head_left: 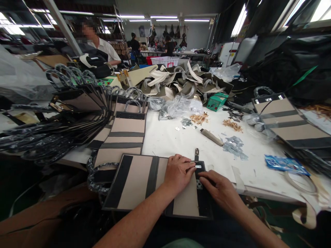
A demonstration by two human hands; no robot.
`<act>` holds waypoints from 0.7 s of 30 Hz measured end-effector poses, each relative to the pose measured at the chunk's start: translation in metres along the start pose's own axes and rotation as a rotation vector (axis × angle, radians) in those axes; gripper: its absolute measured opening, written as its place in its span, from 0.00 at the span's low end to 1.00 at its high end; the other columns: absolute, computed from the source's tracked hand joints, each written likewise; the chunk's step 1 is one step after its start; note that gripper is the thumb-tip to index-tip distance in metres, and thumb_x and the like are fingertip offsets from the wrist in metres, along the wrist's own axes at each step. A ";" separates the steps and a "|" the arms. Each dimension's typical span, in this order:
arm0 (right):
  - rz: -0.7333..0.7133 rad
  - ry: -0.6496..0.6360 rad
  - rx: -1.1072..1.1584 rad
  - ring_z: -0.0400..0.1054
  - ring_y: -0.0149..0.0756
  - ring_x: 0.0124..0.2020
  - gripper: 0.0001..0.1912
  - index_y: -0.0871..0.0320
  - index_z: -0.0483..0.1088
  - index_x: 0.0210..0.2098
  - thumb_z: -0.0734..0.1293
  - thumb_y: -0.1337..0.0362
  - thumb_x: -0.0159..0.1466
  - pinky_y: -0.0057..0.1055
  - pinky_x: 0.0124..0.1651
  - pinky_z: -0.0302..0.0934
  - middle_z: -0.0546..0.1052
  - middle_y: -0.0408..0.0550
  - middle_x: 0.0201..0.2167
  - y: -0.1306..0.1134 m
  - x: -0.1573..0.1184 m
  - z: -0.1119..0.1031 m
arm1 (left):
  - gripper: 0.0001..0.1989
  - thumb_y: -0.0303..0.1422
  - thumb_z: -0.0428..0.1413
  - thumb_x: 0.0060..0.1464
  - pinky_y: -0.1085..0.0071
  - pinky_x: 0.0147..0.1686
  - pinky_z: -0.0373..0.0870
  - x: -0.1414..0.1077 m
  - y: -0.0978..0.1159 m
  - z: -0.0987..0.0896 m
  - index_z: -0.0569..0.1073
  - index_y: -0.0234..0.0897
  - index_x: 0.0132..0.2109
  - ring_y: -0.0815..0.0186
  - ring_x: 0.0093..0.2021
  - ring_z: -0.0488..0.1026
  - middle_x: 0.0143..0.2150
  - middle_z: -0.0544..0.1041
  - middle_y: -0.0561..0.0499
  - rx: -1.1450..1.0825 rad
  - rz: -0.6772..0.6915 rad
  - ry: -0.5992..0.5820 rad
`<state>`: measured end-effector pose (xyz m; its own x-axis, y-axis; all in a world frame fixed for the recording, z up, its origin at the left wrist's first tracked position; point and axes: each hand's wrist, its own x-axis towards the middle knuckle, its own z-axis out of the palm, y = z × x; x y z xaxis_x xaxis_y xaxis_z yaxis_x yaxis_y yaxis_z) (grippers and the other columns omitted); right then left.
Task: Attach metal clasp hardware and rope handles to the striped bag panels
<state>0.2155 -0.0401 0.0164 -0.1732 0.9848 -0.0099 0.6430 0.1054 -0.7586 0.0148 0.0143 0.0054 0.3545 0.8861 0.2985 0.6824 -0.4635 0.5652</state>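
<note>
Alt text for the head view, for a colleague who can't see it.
Left hand and right hand work at the dark edge of an open beige-and-black panel at the front of a white table. Beyond lie gold fasteners, a green box and heaped pieces; handled panels stack at left.

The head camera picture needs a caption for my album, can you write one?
Two hands press on a flat bag piece at a white table.
</note>
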 end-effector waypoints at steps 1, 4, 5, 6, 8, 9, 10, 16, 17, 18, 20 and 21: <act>0.010 0.045 0.031 0.75 0.44 0.45 0.13 0.49 0.78 0.44 0.64 0.53 0.70 0.39 0.51 0.66 0.81 0.47 0.42 0.002 0.004 -0.007 | 0.07 0.38 0.62 0.63 0.55 0.50 0.62 0.000 0.000 0.000 0.83 0.51 0.46 0.58 0.51 0.71 0.48 0.82 0.54 0.000 0.002 -0.006; 0.005 0.251 -0.038 0.75 0.44 0.41 0.14 0.50 0.78 0.43 0.66 0.50 0.68 0.38 0.45 0.67 0.81 0.47 0.42 0.011 0.030 -0.032 | 0.07 0.38 0.62 0.63 0.55 0.50 0.62 0.001 0.000 -0.001 0.83 0.52 0.47 0.59 0.51 0.71 0.48 0.83 0.55 -0.007 -0.007 -0.018; -0.011 0.318 -0.102 0.74 0.44 0.40 0.14 0.50 0.78 0.44 0.66 0.50 0.68 0.39 0.43 0.67 0.80 0.48 0.43 0.016 0.042 -0.040 | 0.06 0.37 0.62 0.62 0.55 0.50 0.61 0.002 0.000 -0.001 0.83 0.52 0.46 0.58 0.51 0.71 0.48 0.83 0.55 -0.014 -0.015 -0.021; -0.031 0.378 -0.179 0.74 0.45 0.41 0.15 0.50 0.78 0.45 0.66 0.50 0.67 0.39 0.42 0.67 0.80 0.49 0.44 0.021 0.057 -0.047 | 0.06 0.37 0.63 0.62 0.55 0.50 0.61 0.002 0.000 0.000 0.83 0.52 0.45 0.58 0.51 0.71 0.48 0.83 0.55 -0.024 -0.024 -0.023; -0.066 0.450 -0.342 0.72 0.48 0.46 0.16 0.52 0.77 0.48 0.66 0.52 0.67 0.41 0.48 0.66 0.78 0.51 0.49 0.032 0.088 -0.058 | 0.05 0.37 0.64 0.61 0.55 0.50 0.61 0.004 -0.001 0.000 0.83 0.52 0.44 0.58 0.51 0.71 0.48 0.83 0.56 -0.046 -0.045 -0.025; -0.066 0.455 -0.422 0.71 0.50 0.51 0.17 0.53 0.77 0.50 0.65 0.53 0.67 0.43 0.53 0.65 0.77 0.53 0.52 0.037 0.103 -0.061 | 0.05 0.37 0.64 0.60 0.55 0.50 0.61 0.004 -0.001 0.001 0.83 0.52 0.44 0.58 0.51 0.72 0.47 0.83 0.56 -0.056 -0.054 -0.027; -0.052 0.441 -0.490 0.68 0.52 0.55 0.18 0.54 0.76 0.53 0.65 0.54 0.67 0.45 0.57 0.62 0.75 0.54 0.55 0.042 0.118 -0.063 | 0.06 0.36 0.65 0.59 0.55 0.50 0.61 0.005 -0.002 0.001 0.83 0.52 0.43 0.58 0.50 0.72 0.47 0.83 0.56 -0.062 -0.060 -0.025; 0.065 0.287 -0.530 0.67 0.56 0.54 0.24 0.55 0.72 0.58 0.68 0.54 0.65 0.49 0.57 0.59 0.77 0.58 0.53 0.060 0.177 -0.053 | 0.05 0.36 0.66 0.58 0.55 0.50 0.61 0.005 -0.002 0.001 0.84 0.53 0.42 0.58 0.50 0.72 0.46 0.83 0.56 -0.068 -0.065 -0.009; 0.075 0.280 -0.504 0.68 0.56 0.52 0.24 0.55 0.72 0.58 0.67 0.54 0.64 0.48 0.55 0.60 0.77 0.59 0.51 0.060 0.181 -0.051 | 0.05 0.36 0.66 0.58 0.55 0.50 0.61 0.005 -0.002 0.000 0.84 0.53 0.42 0.58 0.50 0.72 0.46 0.83 0.56 -0.069 -0.065 -0.011; 0.080 0.276 -0.473 0.68 0.55 0.52 0.23 0.55 0.72 0.58 0.67 0.56 0.65 0.48 0.54 0.61 0.77 0.59 0.50 0.061 0.183 -0.051 | 0.05 0.36 0.66 0.58 0.55 0.50 0.61 0.005 -0.002 0.000 0.84 0.52 0.42 0.58 0.50 0.72 0.46 0.83 0.56 -0.070 -0.065 -0.012; 0.069 0.268 -0.394 0.69 0.53 0.51 0.22 0.54 0.72 0.57 0.65 0.57 0.65 0.46 0.53 0.61 0.76 0.58 0.51 0.059 0.183 -0.051 | 0.05 0.36 0.66 0.58 0.55 0.50 0.61 0.005 -0.002 0.000 0.83 0.52 0.42 0.58 0.50 0.72 0.46 0.83 0.56 -0.072 -0.066 -0.013; 0.057 0.257 -0.364 0.69 0.51 0.50 0.21 0.54 0.71 0.57 0.63 0.58 0.66 0.45 0.53 0.62 0.76 0.57 0.50 0.057 0.179 -0.052 | 0.05 0.36 0.66 0.58 0.55 0.50 0.61 0.005 -0.001 0.000 0.83 0.52 0.42 0.58 0.50 0.72 0.46 0.83 0.56 -0.074 -0.066 -0.014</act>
<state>0.2598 0.1489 0.0051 0.0315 0.9879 0.1518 0.8748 0.0462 -0.4823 0.0155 0.0195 0.0062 0.3196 0.9143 0.2487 0.6555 -0.4029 0.6387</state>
